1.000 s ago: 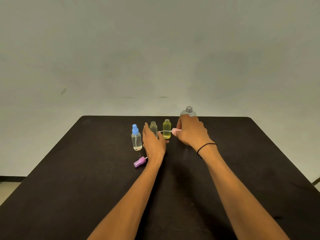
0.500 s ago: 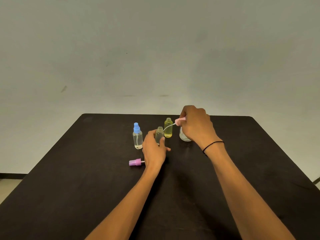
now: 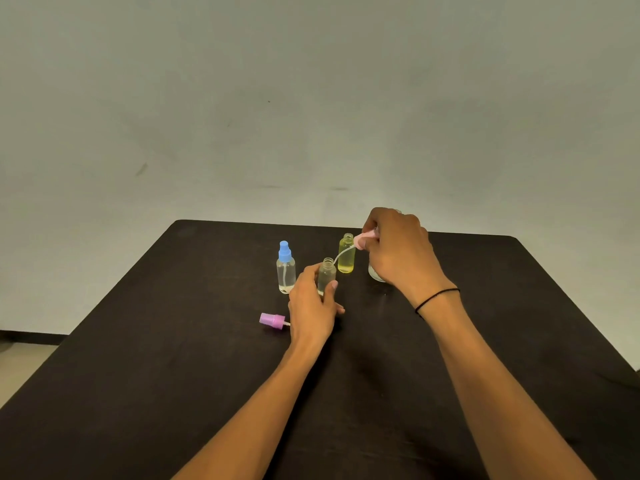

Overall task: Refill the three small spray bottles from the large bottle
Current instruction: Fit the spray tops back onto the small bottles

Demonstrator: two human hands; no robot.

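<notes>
On the black table (image 3: 145, 358) the left hand (image 3: 311, 306) grips the open clear bottle (image 3: 326, 275) while the right hand (image 3: 398, 251) pinches its pink sprayer (image 3: 362, 240) above; the yellow bottle (image 3: 346, 254) waits uncapped, the large bottle (image 3: 375, 273) mostly hidden.

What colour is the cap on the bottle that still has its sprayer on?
Blue. The spray cap shows clearly in the head view.

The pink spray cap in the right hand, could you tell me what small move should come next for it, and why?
Probably lower the pink spray cap, feeding its tube into the clear bottle. The tube's tip sits at that bottle's open neck, and the left hand steadies the bottle upright on the table.
</notes>
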